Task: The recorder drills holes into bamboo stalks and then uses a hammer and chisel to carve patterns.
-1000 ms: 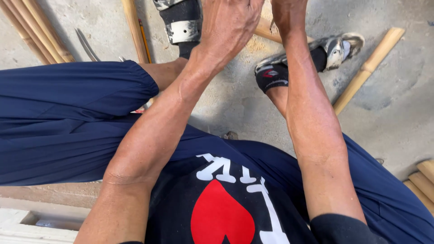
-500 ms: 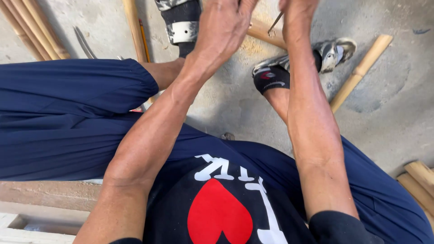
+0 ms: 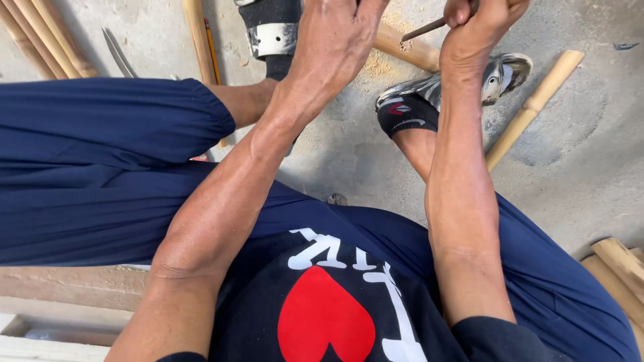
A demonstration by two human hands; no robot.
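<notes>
The right hand is closed tight around a dark metal spike, whose tip rests on a bamboo piece lying far on the concrete floor. The left hand curls loosely downward just left of it; what it grips is cut off at the frame's top. Since a second ago, the spike has come into sight, and both hands sit lower in view.

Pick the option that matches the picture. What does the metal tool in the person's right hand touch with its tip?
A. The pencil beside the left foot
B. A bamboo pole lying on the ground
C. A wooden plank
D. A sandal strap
B: the right hand grips a thin dark metal tool whose tip meets the bamboo pole, with pale sawdust around that spot.
</notes>
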